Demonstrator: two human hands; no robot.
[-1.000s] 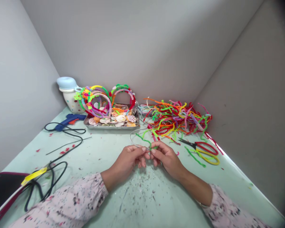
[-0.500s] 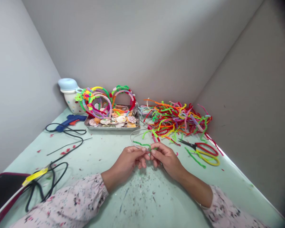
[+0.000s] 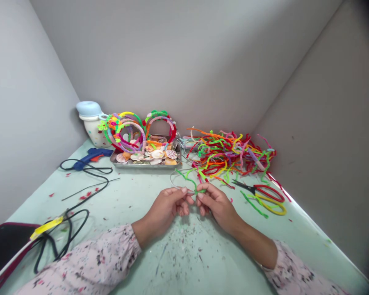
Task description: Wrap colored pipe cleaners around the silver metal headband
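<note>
While pinched shut, hands (image 3: 194,200) grip green pipe cleaner (image 3: 189,180)

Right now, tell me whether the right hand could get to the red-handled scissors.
Probably yes. The scissors lie flat on the table just right of the right hand, with bare surface between. But that hand pinches the green pipe cleaner with the left hand.
</note>
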